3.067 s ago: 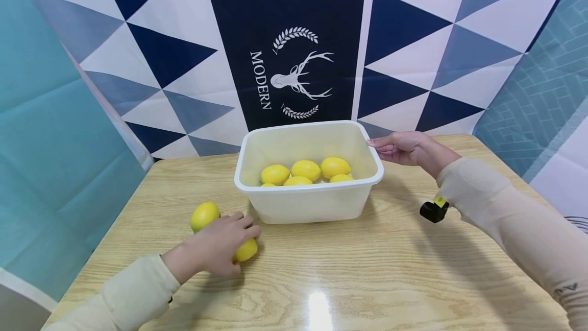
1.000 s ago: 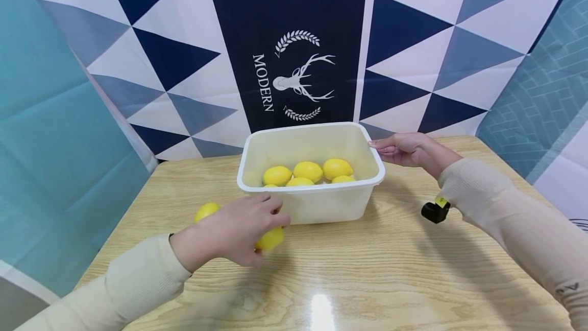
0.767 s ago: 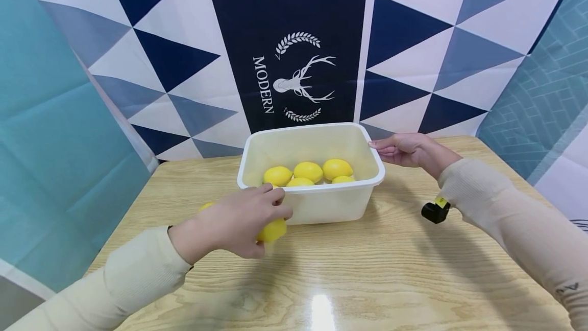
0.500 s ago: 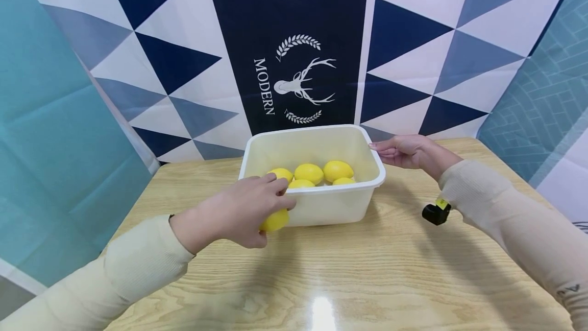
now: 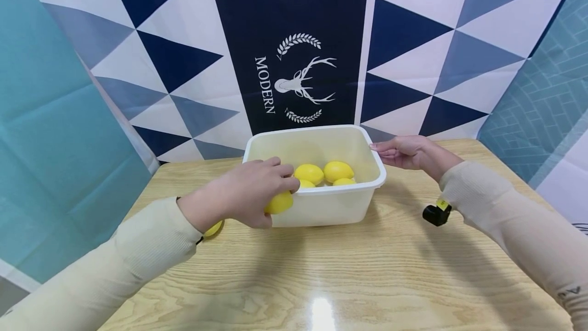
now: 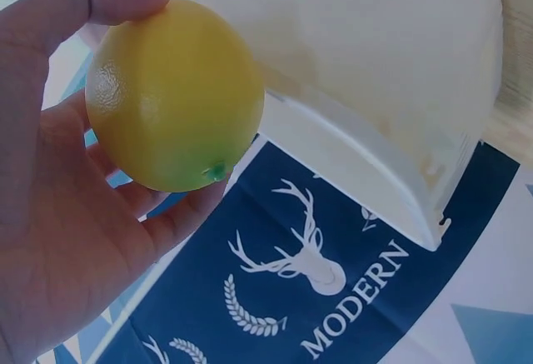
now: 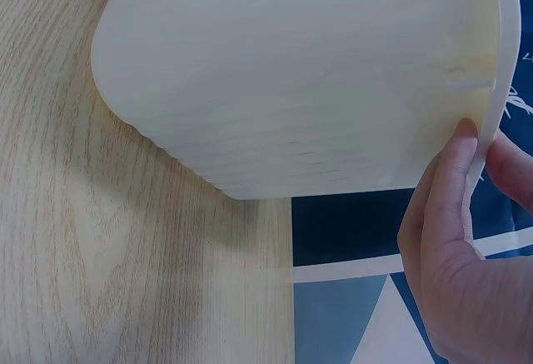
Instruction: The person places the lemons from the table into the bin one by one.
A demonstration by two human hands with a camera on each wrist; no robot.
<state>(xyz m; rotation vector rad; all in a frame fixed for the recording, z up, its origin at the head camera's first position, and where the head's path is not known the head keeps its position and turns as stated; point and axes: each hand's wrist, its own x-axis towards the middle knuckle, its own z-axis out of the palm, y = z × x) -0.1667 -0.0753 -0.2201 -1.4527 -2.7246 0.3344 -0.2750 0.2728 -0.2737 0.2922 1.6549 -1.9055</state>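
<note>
My left hand (image 5: pixel 257 190) grips a yellow lemon (image 6: pixel 175 97) with a green tip, thumb on one side and fingers on the other. It hovers at the front left rim of a white plastic tub (image 5: pixel 331 208), hiding that corner. Inside the tub lie several lemons (image 5: pixel 338 171), some partly covered by the front wall and the hand. At the tub's right side my right hand (image 5: pixel 409 152) pinches the rim, thumb over the edge and fingers along the outer wall (image 7: pixel 333 89). Another lemon (image 5: pixel 213 229) lies on the table, mostly behind the left wrist.
The tub stands on a wood-grain table (image 5: pixel 367 280) near its back edge. Behind it hangs a patterned cloth (image 5: pixel 294 65) with a deer print. A teal cloth (image 5: pixel 59 132) closes off the left side. A black wrist camera (image 5: pixel 436 214) hangs below the right sleeve.
My left hand took hold of a lemon on the table left of the tub, then lifted it up and to the right to the tub's rim. The right hand stays at the rim.
</note>
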